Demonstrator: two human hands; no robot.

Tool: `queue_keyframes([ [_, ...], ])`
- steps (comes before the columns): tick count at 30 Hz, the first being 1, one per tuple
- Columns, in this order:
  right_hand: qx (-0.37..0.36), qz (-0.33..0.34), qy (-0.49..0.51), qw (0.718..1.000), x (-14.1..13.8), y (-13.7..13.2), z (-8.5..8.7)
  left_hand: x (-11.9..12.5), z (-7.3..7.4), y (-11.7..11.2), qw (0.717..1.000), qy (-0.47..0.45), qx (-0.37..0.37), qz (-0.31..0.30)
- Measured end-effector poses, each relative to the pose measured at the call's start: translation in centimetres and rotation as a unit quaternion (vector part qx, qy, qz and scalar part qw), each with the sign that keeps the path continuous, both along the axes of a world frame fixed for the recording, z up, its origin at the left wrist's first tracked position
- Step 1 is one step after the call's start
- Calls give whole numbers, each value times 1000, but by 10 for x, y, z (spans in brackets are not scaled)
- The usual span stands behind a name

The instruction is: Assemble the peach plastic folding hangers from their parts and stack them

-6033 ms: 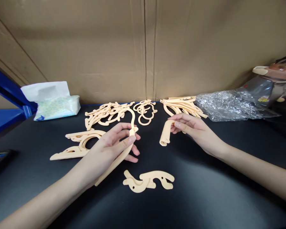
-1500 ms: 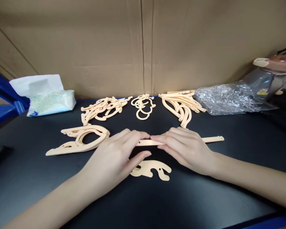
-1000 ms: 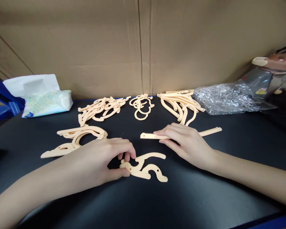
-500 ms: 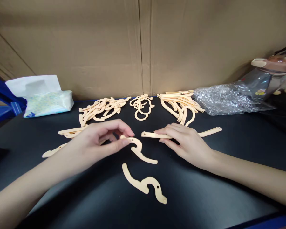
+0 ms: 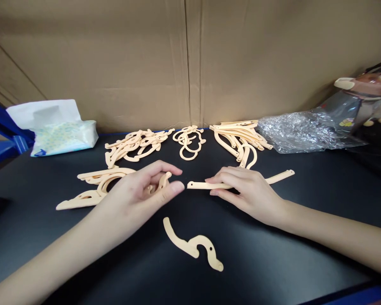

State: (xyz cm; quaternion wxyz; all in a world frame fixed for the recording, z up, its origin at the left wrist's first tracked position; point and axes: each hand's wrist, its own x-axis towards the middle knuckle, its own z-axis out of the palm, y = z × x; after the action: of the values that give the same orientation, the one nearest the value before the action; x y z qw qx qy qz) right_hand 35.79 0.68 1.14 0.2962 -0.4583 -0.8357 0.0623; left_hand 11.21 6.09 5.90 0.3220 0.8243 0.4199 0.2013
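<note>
Several beige plastic parts, which look like folding clothes hanger pieces, lie about. My left hand (image 5: 139, 190) is curled round a curved hook piece (image 5: 163, 181), mostly hidden in the palm; its thumb and index tips stand apart. My right hand (image 5: 244, 190) is closed on a long hanger arm (image 5: 198, 185). Each end of the arm has a hole and sticks out past the hand. In front of both hands, a curved S-shaped hook piece (image 5: 206, 245) lies flat on the black table (image 5: 257, 262). Beyond my left wrist lie folded hanger parts (image 5: 85, 199), partly covered by it.
Along the back are a pile of hook pieces (image 5: 133, 146), a small cluster of curved pieces (image 5: 189, 144) and a pile of arms (image 5: 238, 137). A tissue pack (image 5: 66, 135) stands left; crinkled clear plastic (image 5: 298, 131) and a bagged plush toy (image 5: 365, 97) are right. Cardboard (image 5: 190, 63) stands behind.
The hook piece at my left fingertips has turned back into the palm and no longer hangs out below the thumb. My right hand and the hanger arm have barely shifted.
</note>
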Motion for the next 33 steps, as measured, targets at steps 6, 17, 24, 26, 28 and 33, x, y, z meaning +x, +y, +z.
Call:
queue_keyframes([
  [6, 17, 19, 12, 1000, -1, -2, 0, -1, -10, -7, 987, 120, 108, -5],
  [17, 29, 36, 2, 999, -2, -3, 0, -3, -9, -6, 951, 185, 220, -118],
  [24, -3, 26, 3, 1000, -1, -1, -1, -6, -18, 3, 962, 190, 155, -123],
  [26, -9, 24, 3, 1000, -1, -1, -1, -5, -21, 5, 963, 193, 145, -122],
  [28, -12, 25, 4, 1000, -1, -1, -1, -4, -22, 5, 964, 190, 145, -117],
  [33, -13, 32, 8, 999, -1, 0, -1, -1, -23, 5, 952, 197, 189, -136],
])
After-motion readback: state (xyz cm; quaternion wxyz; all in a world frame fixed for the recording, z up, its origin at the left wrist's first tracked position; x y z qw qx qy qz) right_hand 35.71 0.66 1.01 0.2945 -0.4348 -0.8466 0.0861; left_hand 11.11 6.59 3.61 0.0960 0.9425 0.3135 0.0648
